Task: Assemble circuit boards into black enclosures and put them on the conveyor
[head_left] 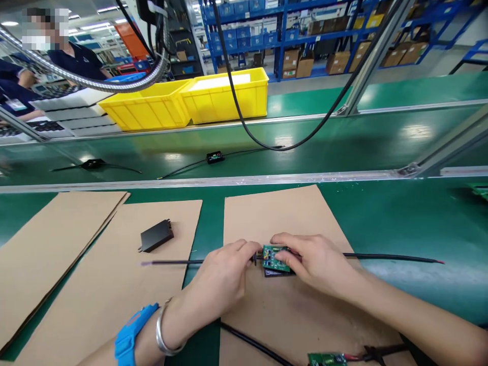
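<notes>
A small green circuit board point(271, 257) is between the fingers of my right hand point(320, 262), thumb on its face. Under the board shows the edge of a dark part, perhaps a casing point(280, 273). My left hand point(229, 267) pinches the black cable point(175, 262) close to the board's left side. A second length of black cable point(392, 257) runs out to the right from behind my right hand. Both hands are over a brown cardboard sheet point(274, 218). On the sheet to the left lies a black plastic cover point(156, 235), apart from my hands.
Another circuit board point(327, 359) with wires lies at the near edge, beside a thick black cable point(255, 343). Beyond the metal rail point(229, 181), a wired module point(215, 157) rests on the green surface. Yellow bins point(232, 99) stand behind; a black cable point(263, 145) hangs down.
</notes>
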A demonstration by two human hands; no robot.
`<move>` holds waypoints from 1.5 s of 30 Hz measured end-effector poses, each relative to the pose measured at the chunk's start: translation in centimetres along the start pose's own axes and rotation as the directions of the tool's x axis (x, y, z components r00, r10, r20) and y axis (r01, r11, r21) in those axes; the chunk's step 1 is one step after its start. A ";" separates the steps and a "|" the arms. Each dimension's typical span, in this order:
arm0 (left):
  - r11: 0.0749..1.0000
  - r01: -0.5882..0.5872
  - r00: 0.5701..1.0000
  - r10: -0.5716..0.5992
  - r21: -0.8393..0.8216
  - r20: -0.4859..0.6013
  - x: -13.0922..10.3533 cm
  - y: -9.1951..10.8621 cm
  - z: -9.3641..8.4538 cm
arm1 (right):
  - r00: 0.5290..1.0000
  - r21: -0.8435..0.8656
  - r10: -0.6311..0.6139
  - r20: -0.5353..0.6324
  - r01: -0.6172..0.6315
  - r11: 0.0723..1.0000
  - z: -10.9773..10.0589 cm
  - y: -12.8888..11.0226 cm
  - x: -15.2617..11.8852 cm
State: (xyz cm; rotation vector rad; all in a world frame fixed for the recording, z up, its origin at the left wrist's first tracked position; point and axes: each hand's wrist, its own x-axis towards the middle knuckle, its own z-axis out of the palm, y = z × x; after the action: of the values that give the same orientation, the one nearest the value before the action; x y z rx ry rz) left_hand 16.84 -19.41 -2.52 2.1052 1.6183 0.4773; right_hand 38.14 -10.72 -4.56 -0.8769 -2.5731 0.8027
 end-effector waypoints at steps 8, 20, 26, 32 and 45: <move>0.996 0.087 0.993 -0.085 -0.020 0.082 0.4 -0.7 2.5 | 0.979 -0.197 -0.101 0.177 0.135 0.971 0.7 1.9 0.7; 0.998 0.070 0.993 -0.070 0.008 0.096 0.8 -1.3 3.2 | 0.965 -0.282 -0.134 0.227 0.197 0.939 1.4 1.9 0.5; 0.997 0.050 0.995 -0.046 -0.054 0.086 0.8 -1.6 3.1 | 0.966 -0.311 -0.082 0.244 0.158 0.937 0.8 0.2 0.8; 0.999 0.040 0.991 -0.042 0.016 0.128 0.5 -1.6 1.7 | 0.971 -0.277 -0.069 0.229 0.133 0.952 1.0 0.1 0.8; 0.958 -0.077 0.994 0.096 0.277 -0.055 0.5 -0.7 2.8 | 0.985 -0.246 -0.119 0.126 0.148 0.958 1.6 0.6 0.6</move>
State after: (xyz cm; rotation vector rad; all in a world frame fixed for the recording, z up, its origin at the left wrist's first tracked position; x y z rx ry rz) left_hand 17.88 -19.13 -5.28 2.3948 1.7199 0.3733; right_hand 37.24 -10.61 -6.13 -0.7340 -2.8426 0.5014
